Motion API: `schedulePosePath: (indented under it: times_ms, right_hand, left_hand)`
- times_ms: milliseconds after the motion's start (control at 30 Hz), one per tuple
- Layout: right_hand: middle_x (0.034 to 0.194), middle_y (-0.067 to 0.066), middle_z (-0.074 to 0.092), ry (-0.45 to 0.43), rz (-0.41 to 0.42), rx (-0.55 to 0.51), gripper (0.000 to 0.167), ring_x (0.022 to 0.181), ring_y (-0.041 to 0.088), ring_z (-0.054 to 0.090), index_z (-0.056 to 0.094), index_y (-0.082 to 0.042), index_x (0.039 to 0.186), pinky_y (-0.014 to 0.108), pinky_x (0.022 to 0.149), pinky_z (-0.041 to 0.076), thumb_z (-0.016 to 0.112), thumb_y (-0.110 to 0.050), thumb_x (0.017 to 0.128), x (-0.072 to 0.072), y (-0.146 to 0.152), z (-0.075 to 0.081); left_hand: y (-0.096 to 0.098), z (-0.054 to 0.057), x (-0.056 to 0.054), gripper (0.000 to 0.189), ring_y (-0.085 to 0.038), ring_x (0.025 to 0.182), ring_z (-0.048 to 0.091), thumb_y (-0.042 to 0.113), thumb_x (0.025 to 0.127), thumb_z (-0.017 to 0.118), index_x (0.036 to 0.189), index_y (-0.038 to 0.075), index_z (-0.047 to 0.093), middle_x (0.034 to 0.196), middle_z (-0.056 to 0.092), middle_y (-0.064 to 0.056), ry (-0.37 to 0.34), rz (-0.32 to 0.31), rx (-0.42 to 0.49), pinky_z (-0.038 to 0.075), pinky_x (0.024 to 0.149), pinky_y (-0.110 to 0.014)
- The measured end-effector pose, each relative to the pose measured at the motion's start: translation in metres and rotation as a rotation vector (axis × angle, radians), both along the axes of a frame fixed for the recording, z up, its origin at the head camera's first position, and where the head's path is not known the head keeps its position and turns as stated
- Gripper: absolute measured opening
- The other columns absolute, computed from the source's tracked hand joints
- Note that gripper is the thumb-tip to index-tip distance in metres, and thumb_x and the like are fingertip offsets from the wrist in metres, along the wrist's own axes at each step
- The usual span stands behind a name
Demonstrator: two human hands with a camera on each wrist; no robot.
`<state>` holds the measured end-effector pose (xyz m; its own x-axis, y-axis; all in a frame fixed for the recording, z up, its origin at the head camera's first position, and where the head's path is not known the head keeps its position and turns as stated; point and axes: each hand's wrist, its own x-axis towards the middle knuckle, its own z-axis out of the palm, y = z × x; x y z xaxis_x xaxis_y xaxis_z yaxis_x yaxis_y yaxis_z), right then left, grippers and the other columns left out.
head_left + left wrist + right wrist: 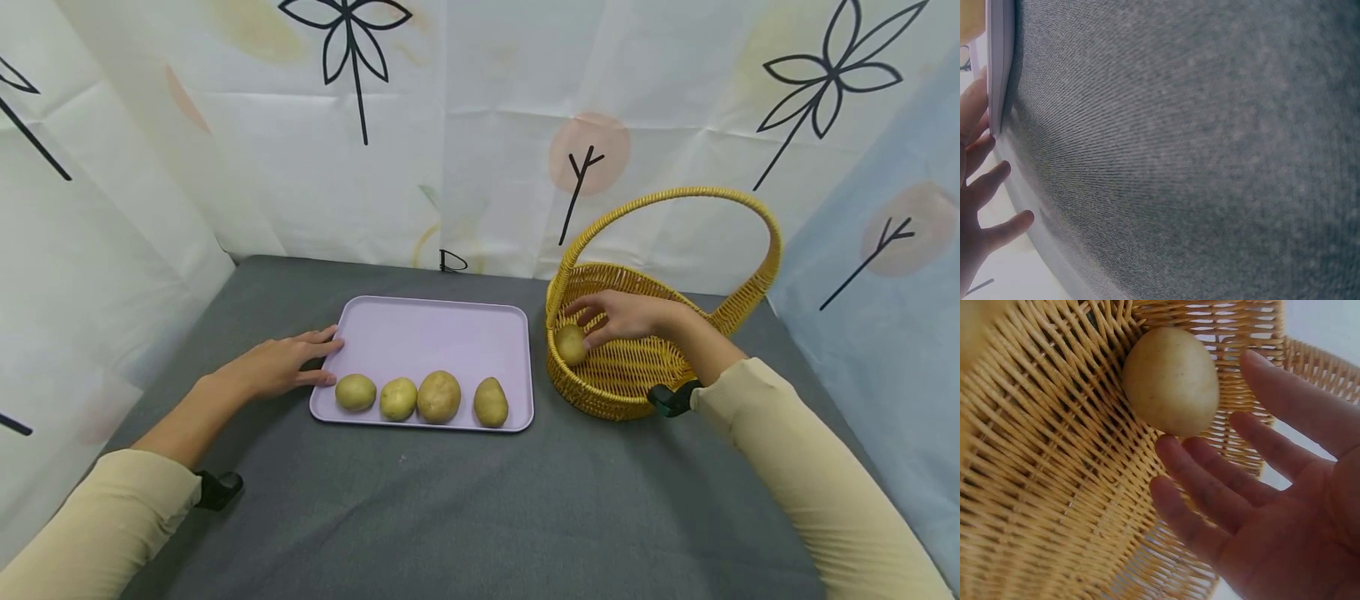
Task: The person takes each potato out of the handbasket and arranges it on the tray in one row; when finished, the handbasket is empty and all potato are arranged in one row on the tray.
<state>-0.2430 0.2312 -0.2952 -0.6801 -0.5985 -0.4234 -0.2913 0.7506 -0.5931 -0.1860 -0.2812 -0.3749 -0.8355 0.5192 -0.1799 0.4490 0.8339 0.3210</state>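
While the left hand (281, 367) rests flat, fingers spread, against the lilac rectangular plastic tray (435, 329), the right hand (626, 317) reaches into the yellow woven wicker basket (615, 379). Its wrist view shows fingers apart, seemingly just touching the small round yellow potato (1171, 380).

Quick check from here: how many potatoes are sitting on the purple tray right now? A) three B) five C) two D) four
D: four potatoes lie in a row along the near edge of the tray; a fifth potato is in the basket by the open right hand, while the left hand rests flat at the tray's left edge.
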Motion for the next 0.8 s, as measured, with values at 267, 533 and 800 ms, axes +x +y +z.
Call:
schedulePosePath:
  times_ms: [267, 533, 800]
  right_hand:
    - [0.143, 0.030, 0.046, -0.152, -0.005, 0.063, 0.066, 0.124, 0.036, 0.054, 0.038, -0.001, 0.151, 0.046, 0.097, 0.049, 0.069, -0.018, 0.094, -0.011, 0.000, -0.004]
    - [0.145, 0.029, 0.041, -0.248, -0.031, 0.071, 0.068, 0.130, 0.036, 0.047, 0.036, -0.003, 0.152, 0.045, 0.101, 0.047, 0.069, -0.014, 0.093, -0.017, -0.005, -0.008]
    - [0.143, 0.029, 0.039, -0.309, -0.071, 0.051, 0.064, 0.133, 0.037, 0.041, 0.037, -0.003, 0.152, 0.048, 0.102, 0.045, 0.066, -0.009, 0.095, -0.022, -0.008, -0.013]
  left_hand:
    - [0.000, -0.001, 0.000, 0.072, -0.049, 0.139, 0.035, 0.045, 0.094, 0.064, 0.148, 0.001, 0.045, 0.157, 0.031, -0.025, 0.015, -0.005, -0.010, 0.032, 0.102, -0.069]
    - [-0.001, -0.002, 0.000, 0.071, -0.048, 0.140, 0.034, 0.043, 0.095, 0.065, 0.149, 0.002, 0.044, 0.158, 0.029, -0.024, 0.000, 0.005, -0.007, 0.031, 0.103, -0.068]
    - [-0.001, -0.002, -0.001, 0.072, -0.048, 0.140, 0.034, 0.043, 0.095, 0.065, 0.149, 0.002, 0.043, 0.158, 0.030, -0.024, 0.004, 0.002, -0.010, 0.031, 0.103, -0.069]
